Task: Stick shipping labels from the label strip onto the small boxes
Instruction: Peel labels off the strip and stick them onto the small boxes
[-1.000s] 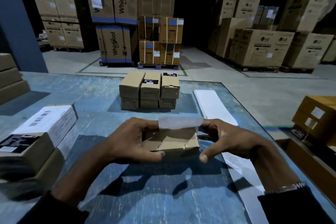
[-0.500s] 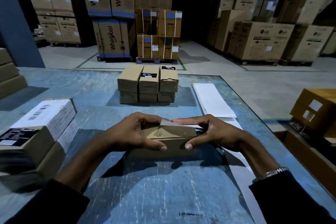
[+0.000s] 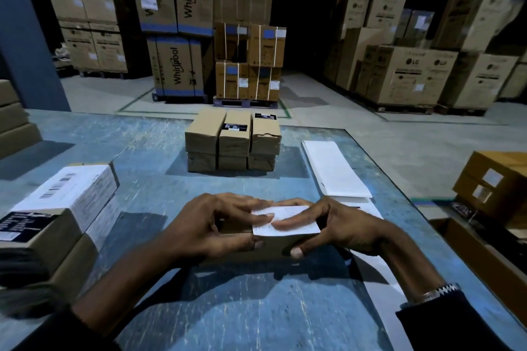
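On blue table (image 3: 256, 308), both hands (image 3: 268, 225) press label (image 3: 285, 221) onto small box (image 3: 271, 248).

Scratched pale-blue worktable (image 3: 148, 179), streaked white. Plain brown cardboard small box (image 3: 271, 246) at 6 o'clock carries a white rectangular label (image 3: 288, 222). Brown six-box stack (image 3: 232, 141) at 12, black labels on two. White paper label strip (image 3: 333, 168) at 2.
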Tool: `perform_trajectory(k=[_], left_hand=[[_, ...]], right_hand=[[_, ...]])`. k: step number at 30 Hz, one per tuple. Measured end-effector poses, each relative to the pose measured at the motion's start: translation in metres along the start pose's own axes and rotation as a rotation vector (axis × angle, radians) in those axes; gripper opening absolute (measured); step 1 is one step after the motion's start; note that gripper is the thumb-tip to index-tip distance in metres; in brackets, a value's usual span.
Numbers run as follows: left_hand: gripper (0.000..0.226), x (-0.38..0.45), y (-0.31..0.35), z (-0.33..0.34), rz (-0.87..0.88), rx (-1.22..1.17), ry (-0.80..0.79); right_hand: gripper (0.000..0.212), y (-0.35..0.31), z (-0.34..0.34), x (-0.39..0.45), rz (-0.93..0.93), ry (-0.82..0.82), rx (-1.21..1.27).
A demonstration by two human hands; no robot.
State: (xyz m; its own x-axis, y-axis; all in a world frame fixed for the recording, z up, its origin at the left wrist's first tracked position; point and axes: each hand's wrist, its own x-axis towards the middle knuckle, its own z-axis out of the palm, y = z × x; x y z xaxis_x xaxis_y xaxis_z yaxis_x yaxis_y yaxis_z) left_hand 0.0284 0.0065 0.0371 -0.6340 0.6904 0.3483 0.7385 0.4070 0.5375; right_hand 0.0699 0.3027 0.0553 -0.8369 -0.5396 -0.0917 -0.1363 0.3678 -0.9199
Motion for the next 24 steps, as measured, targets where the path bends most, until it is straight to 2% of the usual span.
perform_trajectory(k=[2, 4, 7, 9, 11, 14, 16, 18, 20, 24], left_hand=[[0.036, -0.002, 0.001, 0.004, 0.041, 0.021, 0.063], [0.031, -0.002, 0.004, 0.006, 0.083, 0.033, 0.11], [0.029, 0.0, 0.006, 0.006, 0.112, 0.026, 0.129], [0.032, 0.001, 0.006, 0.006, 0.116, -0.002, 0.13], [0.037, 0.001, 0.005, 0.005, 0.121, -0.035, 0.128], [0.042, -0.002, 0.008, 0.002, 0.085, -0.093, 0.102], [0.032, -0.003, 0.013, 0.003, 0.0, -0.201, 0.121], [0.021, 0.0, 0.019, 0.009, -0.084, -0.325, 0.204], [0.014, 0.002, 0.022, 0.014, -0.117, -0.354, 0.272], [0.019, 0.003, 0.021, 0.015, -0.13, -0.365, 0.259]], right_hand=[[0.055, -0.001, -0.006, -0.006, -0.009, -0.102, -0.001], [0.055, -0.003, -0.012, -0.011, -0.044, -0.088, 0.072], [0.061, -0.003, -0.009, -0.003, -0.097, 0.168, 0.265], [0.059, -0.003, 0.0, 0.01, -0.051, 0.389, 0.242], [0.048, -0.004, 0.007, 0.019, 0.03, 0.476, 0.153], [0.036, -0.003, 0.01, 0.019, 0.052, 0.393, 0.148], [0.035, -0.004, 0.01, 0.016, 0.035, 0.361, 0.146], [0.034, -0.007, 0.01, 0.015, 0.03, 0.33, 0.091], [0.033, -0.01, 0.011, 0.015, 0.025, 0.31, 0.047], [0.036, -0.012, 0.009, 0.014, 0.001, 0.316, -0.046]])
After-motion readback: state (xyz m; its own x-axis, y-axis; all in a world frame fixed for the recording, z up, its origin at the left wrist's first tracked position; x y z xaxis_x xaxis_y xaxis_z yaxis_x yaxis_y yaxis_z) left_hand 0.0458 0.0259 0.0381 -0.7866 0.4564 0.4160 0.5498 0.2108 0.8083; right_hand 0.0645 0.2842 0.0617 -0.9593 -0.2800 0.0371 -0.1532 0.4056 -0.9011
